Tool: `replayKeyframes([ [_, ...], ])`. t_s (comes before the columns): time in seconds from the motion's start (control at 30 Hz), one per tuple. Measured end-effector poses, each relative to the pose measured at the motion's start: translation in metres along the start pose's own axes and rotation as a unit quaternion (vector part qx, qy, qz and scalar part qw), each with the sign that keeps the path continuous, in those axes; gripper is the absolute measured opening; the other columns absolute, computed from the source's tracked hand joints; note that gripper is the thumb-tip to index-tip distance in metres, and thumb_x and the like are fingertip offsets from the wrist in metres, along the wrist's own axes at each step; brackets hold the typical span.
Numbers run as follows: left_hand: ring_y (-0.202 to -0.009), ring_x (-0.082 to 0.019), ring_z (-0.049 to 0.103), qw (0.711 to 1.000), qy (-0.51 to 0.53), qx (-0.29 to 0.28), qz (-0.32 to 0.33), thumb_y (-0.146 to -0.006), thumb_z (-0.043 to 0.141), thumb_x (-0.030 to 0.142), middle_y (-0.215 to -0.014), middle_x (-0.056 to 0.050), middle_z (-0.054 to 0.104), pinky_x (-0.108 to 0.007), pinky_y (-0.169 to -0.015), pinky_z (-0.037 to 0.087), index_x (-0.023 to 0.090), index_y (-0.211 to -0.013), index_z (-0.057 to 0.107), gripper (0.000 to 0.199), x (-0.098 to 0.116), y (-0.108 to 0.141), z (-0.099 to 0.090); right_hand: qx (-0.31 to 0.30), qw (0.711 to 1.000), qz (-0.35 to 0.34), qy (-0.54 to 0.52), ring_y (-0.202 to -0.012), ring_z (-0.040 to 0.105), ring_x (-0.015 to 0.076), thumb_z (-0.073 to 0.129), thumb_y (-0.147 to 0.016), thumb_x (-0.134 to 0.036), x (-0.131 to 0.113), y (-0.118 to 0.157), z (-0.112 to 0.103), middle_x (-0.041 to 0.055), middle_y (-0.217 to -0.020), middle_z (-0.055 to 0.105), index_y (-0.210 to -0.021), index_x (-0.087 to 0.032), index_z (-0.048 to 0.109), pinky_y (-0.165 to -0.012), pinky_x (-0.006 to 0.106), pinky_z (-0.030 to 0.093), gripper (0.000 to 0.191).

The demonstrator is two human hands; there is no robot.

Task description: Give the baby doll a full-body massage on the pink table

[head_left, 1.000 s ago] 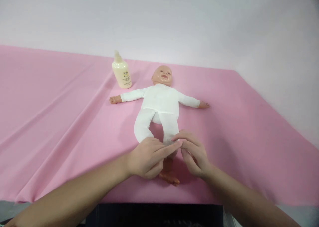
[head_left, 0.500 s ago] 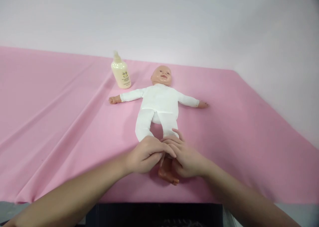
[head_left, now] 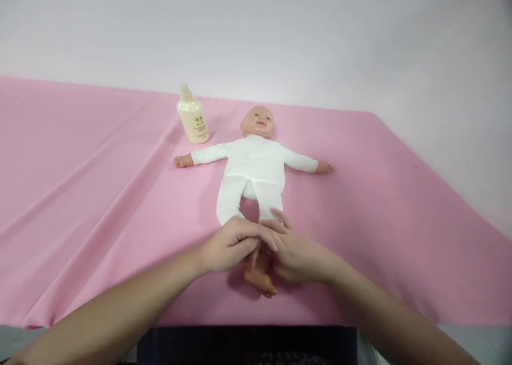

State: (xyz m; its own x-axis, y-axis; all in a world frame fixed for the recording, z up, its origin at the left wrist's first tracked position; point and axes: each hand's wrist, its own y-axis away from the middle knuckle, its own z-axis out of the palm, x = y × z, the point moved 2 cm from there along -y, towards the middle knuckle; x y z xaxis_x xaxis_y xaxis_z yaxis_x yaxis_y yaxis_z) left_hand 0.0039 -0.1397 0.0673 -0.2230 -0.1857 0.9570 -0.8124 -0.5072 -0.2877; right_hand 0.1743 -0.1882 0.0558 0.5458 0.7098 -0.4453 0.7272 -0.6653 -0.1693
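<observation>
A baby doll [head_left: 256,159] in a white cloth suit lies on its back, arms spread and head away from me. Both of my hands are wrapped round its lower leg on the right side, just above the bare foot [head_left: 260,282]. My left hand [head_left: 234,245] comes in from the left, its fingers lying across toward the other hand. From the right, my right hand [head_left: 298,250] grips the same leg, with one finger raised over the white trouser leg. The doll's other foot is hidden behind my left hand.
A pale yellow pump bottle [head_left: 193,120] stands beside the doll's head, on the left. Pink cloth [head_left: 100,194] with a few creases covers the table. Behind it rises a white wall [head_left: 256,39]. Something dark [head_left: 248,346] lies below the table's front edge.
The doll's foot has shifted slightly to the left and turned a little. My hands keep hold of the leg, with only a small movement. The bottle stays where it was.
</observation>
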Motion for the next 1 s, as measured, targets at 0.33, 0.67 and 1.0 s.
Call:
replayKeyframes([
  [0.33,-0.041,-0.009,0.052,0.994,0.077,0.029,-0.070,-0.091,0.045,0.020,-0.046,0.001,0.057,-0.020,-0.049,0.047,0.010,-0.092,0.071,0.028,-0.006,0.004,-0.004,0.056,0.997,-0.045,0.019,-0.119,0.052,0.0272,0.066,-0.080,-0.048,0.004,0.003,-0.007,0.0130,-0.115,0.063,-0.115,-0.016,0.053,-0.119,0.061,0.013,0.049],
  [0.67,-0.038,-0.005,0.044,0.998,0.043,0.040,-0.015,-0.091,0.042,0.014,-0.049,0.004,0.054,-0.014,-0.042,0.039,0.012,-0.096,0.069,0.027,-0.001,-0.001,0.002,0.166,0.981,-0.082,0.051,-0.110,0.059,0.0248,0.048,-0.092,-0.043,0.001,0.003,-0.015,0.0118,-0.108,0.065,-0.109,-0.016,0.052,-0.118,0.056,0.021,0.033],
  [1.0,-0.047,-0.009,0.057,0.968,-0.196,0.021,0.157,-0.094,0.035,0.010,-0.059,0.004,0.063,-0.020,-0.056,0.048,0.019,-0.128,0.053,0.040,-0.002,0.000,0.008,0.301,0.947,-0.096,-0.056,-0.113,0.058,0.0250,0.059,-0.082,-0.041,0.004,0.013,-0.016,0.0101,-0.118,0.057,-0.121,-0.022,0.042,-0.113,0.050,0.030,0.046],
])
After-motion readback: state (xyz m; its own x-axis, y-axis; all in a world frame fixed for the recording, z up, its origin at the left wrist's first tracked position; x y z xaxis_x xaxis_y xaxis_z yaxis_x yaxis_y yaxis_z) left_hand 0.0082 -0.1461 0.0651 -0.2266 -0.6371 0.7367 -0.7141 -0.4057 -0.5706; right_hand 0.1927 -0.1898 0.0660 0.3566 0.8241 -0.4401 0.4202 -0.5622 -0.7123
